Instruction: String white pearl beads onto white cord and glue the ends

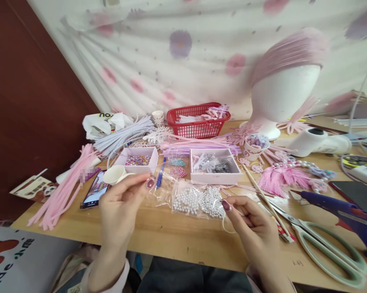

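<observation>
1. In the head camera view I look down at a wooden bench (177,238) covered with craft bits.
2. My left hand (122,203) is up over the bench, near its front edge. Its thumb and first finger are pinched tight. I cannot tell if anything is between them.
3. My right hand (250,224) is lower, on the other side. Its thumb and finger pinch a thin thread (225,227) that hangs in a small loop just under the hand.
4. Between my two hands lies a clear bag of white pearls (198,201). It is flat on the bench, just beside my right fingertips.
5. Behind the bag is a pink box (215,167) with small shiny bits in it. A second pink box (139,158) with tiny beads is to the left of it. A blue pen (161,171) lies between them.
6. A paper cup (114,175) lies on its side, right behind my left hand. A phone (94,191) is next to it, beside a bunch of pink fuzzy sticks (64,191).
7. On the right lie big scissors (323,244) with pale green handles, and a blue glue gun (348,211).
8. At the back are a red basket (198,120) and a white foam head (281,97) with a pink cap on top.
</observation>
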